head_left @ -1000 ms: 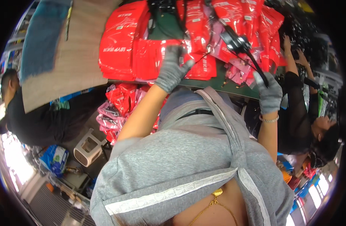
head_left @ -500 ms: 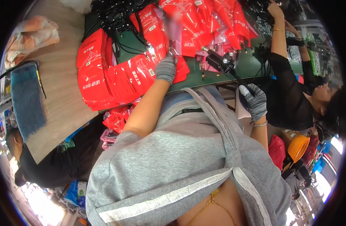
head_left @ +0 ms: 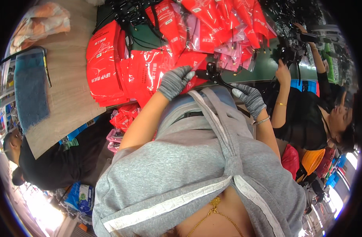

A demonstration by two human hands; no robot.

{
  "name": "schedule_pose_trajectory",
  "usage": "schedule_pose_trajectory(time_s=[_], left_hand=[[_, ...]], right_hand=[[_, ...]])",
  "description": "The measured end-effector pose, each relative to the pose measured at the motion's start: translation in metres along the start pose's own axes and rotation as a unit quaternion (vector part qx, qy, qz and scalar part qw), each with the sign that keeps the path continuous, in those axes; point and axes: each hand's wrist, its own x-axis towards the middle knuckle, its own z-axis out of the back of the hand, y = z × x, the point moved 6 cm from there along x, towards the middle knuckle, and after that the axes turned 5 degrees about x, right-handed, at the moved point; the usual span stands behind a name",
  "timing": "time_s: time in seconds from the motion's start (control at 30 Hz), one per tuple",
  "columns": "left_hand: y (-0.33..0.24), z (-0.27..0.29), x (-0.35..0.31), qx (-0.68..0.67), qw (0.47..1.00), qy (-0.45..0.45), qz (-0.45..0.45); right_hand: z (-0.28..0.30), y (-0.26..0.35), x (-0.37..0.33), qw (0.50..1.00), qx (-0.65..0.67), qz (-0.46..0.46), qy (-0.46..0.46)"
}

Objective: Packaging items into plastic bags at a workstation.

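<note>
My left hand (head_left: 175, 83), in a grey striped knit glove, is closed at the edge of a red plastic bag (head_left: 194, 61), its thumb and fingertips pinched together. My right hand (head_left: 250, 98), gloved the same way, grips the thin tail of a black strap-like item (head_left: 213, 74). The item's bulkier end is right beside my left fingertips, at the bag's edge. Whether that end is inside the bag I cannot tell. More flat red bags (head_left: 145, 71) lie under and left of my left hand, with a thick stack (head_left: 106, 67) further left.
Black corded items (head_left: 127, 12) heap at the far side of the green table (head_left: 263, 75). Filled red and pink bags (head_left: 236, 51) pile beyond my hands. A co-worker (head_left: 307, 114) in black works close on the right. A wooden board (head_left: 68, 79) flanks the left.
My right hand has moved left and drawn the black item toward my left hand. My left hand has shifted slightly toward me. The co-worker's near arm has pulled back, a black item in hand.
</note>
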Motion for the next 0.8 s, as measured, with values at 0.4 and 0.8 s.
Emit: schedule_pose_trajectory(time_s=[0.4,0.8], left_hand=[[-0.03,0.037,-0.001,-0.116,0.986,-0.08,-0.093],[-0.046,0.047,0.001,-0.389,0.921,0.023,0.016]], right_hand=[[-0.028,0.069,-0.024,0.973,-0.232,0.015,0.003],[-0.052,0.127,-0.021,0.879,-0.415,0.234,0.007]])
